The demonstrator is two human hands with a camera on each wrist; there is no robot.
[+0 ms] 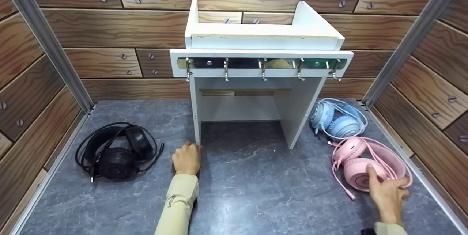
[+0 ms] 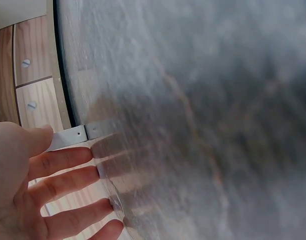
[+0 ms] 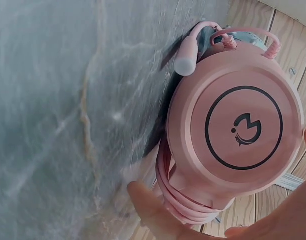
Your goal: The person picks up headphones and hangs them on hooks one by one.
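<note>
A white wooden stand [image 1: 314,23] with a row of metal hooks [image 1: 263,68] across its front stands in the middle. My left hand [image 1: 187,159] is at the foot of its left side panel; in the left wrist view, thumb and fingers pinch the panel's end [image 2: 70,136]. On the right lies a pink headset [image 1: 360,171], its cable wound about the headband. My right hand [image 1: 389,194] holds it, thumb at the ear cup [image 3: 243,177] and fingers around the headband side. One fingertip shows low beside the tabletop in the right wrist view.
A light blue headset [image 1: 343,127] lies behind the pink one, close to the stand's right panel. Over on the left is a black headset [image 1: 119,163] with its cable looped. Wood-patterned walls [image 1: 120,28] with metal corner posts enclose the grey marbled tabletop [image 1: 252,191].
</note>
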